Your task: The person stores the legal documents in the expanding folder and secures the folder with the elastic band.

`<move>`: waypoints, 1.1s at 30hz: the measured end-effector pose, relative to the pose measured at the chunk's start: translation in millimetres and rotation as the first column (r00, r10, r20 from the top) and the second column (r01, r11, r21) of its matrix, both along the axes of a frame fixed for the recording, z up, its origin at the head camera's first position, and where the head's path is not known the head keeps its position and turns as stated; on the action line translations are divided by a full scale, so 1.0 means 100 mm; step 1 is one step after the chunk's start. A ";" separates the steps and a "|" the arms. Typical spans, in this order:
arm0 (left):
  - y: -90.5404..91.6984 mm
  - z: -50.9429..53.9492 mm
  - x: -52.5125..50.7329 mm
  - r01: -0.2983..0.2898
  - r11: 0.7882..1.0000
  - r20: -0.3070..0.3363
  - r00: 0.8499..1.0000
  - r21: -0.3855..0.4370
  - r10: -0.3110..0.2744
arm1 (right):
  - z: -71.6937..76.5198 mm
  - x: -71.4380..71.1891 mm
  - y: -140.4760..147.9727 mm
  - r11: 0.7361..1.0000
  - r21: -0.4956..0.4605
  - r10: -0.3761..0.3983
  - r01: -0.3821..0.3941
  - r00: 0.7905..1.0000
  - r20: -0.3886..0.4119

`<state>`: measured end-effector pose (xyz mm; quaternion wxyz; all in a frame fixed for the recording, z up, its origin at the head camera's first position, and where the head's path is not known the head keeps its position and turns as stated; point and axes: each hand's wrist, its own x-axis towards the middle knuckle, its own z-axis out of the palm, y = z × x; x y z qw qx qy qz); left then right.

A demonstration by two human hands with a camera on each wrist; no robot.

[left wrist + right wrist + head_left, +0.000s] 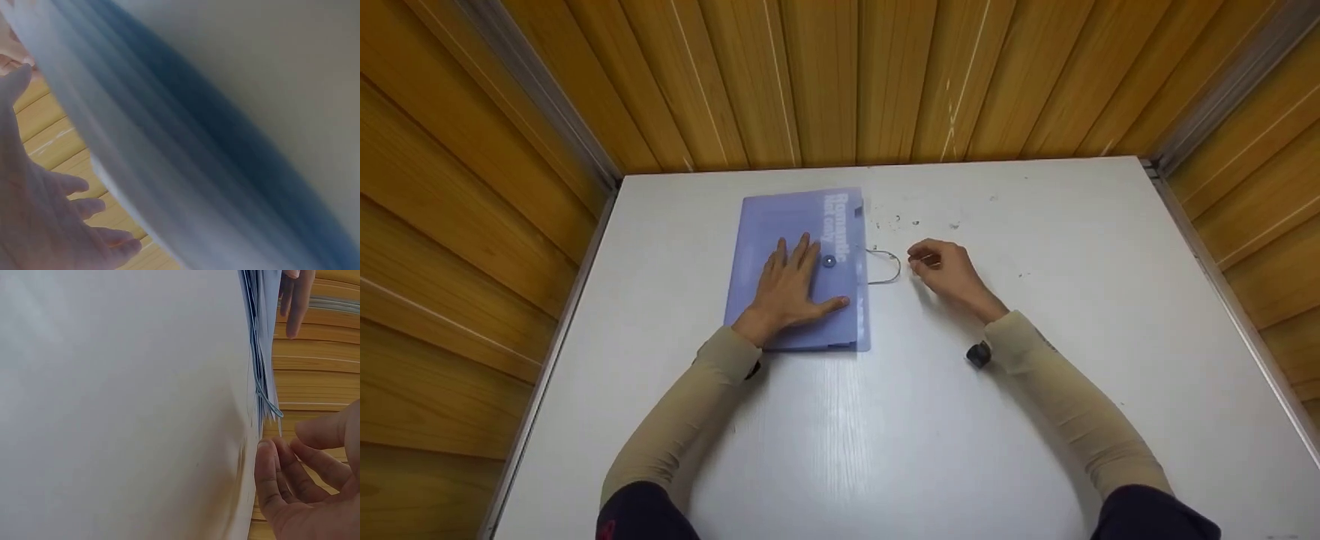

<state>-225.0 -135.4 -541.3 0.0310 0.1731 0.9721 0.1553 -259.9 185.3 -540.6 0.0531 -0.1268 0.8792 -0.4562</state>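
A translucent purple document folder (pixel 765 217) with white lettering lies on the table. My left hand (pixel 789 291) rests flat on it with the fingers spread, beside its round button (pixel 829 261). From the folder's right edge a thin elastic cord (pixel 898 266) sticks out in a loop. Just right of that loop is my right hand (pixel 949 271), its fingers loosely bent and nothing held. The right wrist view shows a gap between its thumb and fingers (pixel 270 478), with the cord (pixel 269 402) hanging near the fingertips. Blurred folder layers (pixel 169 112) fill much of the left wrist view.
The white table (pixel 840 427) has small dark marks (pixel 916 223) beyond the right hand. Wood-patterned walls (pixel 825 82) stand behind the table and at both sides. A small black device (pixel 979 355) sits at the right wrist.
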 end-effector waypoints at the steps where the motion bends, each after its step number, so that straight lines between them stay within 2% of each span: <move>1: 0.00 -0.01 0.00 0.000 1.000 0.008 1.000 -0.015 0.000 | 0.00 0.00 0.00 1.000 -0.001 0.001 -0.001 1.000 -0.002; 9: 0.03 -0.10 0.00 -0.028 0.992 0.096 0.995 -0.125 0.040 | -0.04 -0.01 -0.02 0.999 -0.005 0.051 -0.051 0.999 0.012; 17: 0.06 -0.07 0.00 -0.038 0.980 0.164 0.984 -0.196 0.070 | -0.05 -0.06 -0.08 0.997 0.044 0.057 -0.059 0.997 0.043; 22: 0.07 -0.07 -0.02 -0.046 0.977 0.191 0.978 -0.207 0.086 | -0.07 -0.09 -0.10 0.996 0.053 0.073 -0.076 0.996 0.059; 33: 0.08 -0.04 -0.02 -0.051 0.980 0.206 0.974 -0.194 0.091 | -0.04 -0.13 -0.27 0.994 -0.053 0.104 -0.099 0.990 0.092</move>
